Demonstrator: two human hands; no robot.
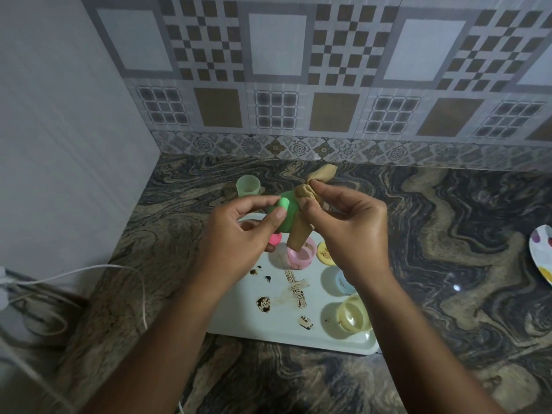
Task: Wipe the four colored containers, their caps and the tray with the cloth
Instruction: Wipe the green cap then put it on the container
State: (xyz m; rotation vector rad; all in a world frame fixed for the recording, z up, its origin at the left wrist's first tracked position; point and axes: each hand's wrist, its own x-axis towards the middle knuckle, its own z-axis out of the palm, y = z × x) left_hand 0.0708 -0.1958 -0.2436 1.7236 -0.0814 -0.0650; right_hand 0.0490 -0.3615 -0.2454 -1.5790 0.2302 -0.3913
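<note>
Bare forearms [167,339] reach in from the bottom edge and cross above the white tray [239,321], hiding its near left corner and part of its right side. Brown stains [263,303] smear the middle of the tray. On its near right corner stands the yellow container [354,313], open and dirty inside. Just beyond it on the tray is the blue container [343,282], half hidden by the right wrist. Further along the tray stands the pink container [301,253], with the yellow cap [325,253] just to its right; the brownish mark on that cap is too blurred to read. The pink cap [274,239] peeps out under the left hand [239,231] at the far side of the tray.

Above the tray's far end, the left hand pinches the green cap [291,216] between thumb and curled fingers. The right hand [349,231] has its fingers bunched round the tan cloth [307,192], which touches the cap, 1 tail hanging down toward the pink container.

Beyond the tray, on the marbled countertop [448,234], stands the green container [248,186], open. Well right of the tray, a patterned plate [542,252] is cut off by the frame. Left of the tray runs a white cable [89,273].
</note>
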